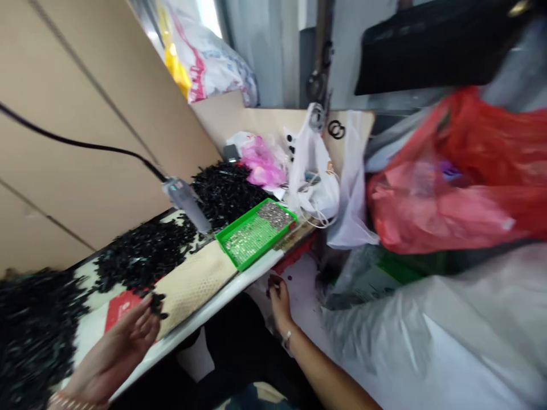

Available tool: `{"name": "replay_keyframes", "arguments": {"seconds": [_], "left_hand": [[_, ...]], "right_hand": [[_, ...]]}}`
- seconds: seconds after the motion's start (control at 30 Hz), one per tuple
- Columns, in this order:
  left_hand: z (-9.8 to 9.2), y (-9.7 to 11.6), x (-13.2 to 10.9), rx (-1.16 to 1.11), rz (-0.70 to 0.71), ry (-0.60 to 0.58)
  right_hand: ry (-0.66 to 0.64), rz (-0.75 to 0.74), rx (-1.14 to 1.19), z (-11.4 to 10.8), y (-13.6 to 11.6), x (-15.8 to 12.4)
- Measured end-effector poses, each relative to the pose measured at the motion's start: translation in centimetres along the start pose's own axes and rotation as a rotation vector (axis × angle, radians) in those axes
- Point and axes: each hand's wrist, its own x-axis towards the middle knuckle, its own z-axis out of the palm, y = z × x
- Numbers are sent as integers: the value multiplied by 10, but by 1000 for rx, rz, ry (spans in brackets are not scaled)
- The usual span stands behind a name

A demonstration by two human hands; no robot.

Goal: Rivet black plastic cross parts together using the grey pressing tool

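Two hands: our left hand (113, 356) open beside black plastic pieces (143, 256), our right hand (280, 302) curled below the counter (222, 290), grip unclear
Around us: green tray (269, 245), red plastic bag (444, 176)

We look out from the person's head, forward and down, with our view tilted so that the white bench edge (192, 322) runs diagonally across it. The green plastic tray (255, 233) sits near the middle of our view. Below the tray and closest to us are the left hand (109, 356) and the right hand (280, 302). The beige wall panel (85, 142) lies left of the tray, the red plastic bag (448, 182) right of it.
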Motion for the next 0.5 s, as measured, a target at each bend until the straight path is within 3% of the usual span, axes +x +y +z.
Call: {"name": "replay_keyframes", "arguments": {"seconds": [0.1,0.17,0.33,0.43,0.5], "left_hand": [[14,3,15,-34,-59,-102],[22,3,29,-40,-65,-173],[35,-3,60,-46,-108,-269],[38,-8,70,-40,-148,-298],[38,-12,75,-13,-168,-321]], "right_hand": [[-61,-91,80,-6,-28,-28],[-146,-234,162,-9,-58,-31],[-243,-688,208,3,-146,4],[-176,-737,224,10,-171,26],[-114,-680,253,9,-168,31]]}}
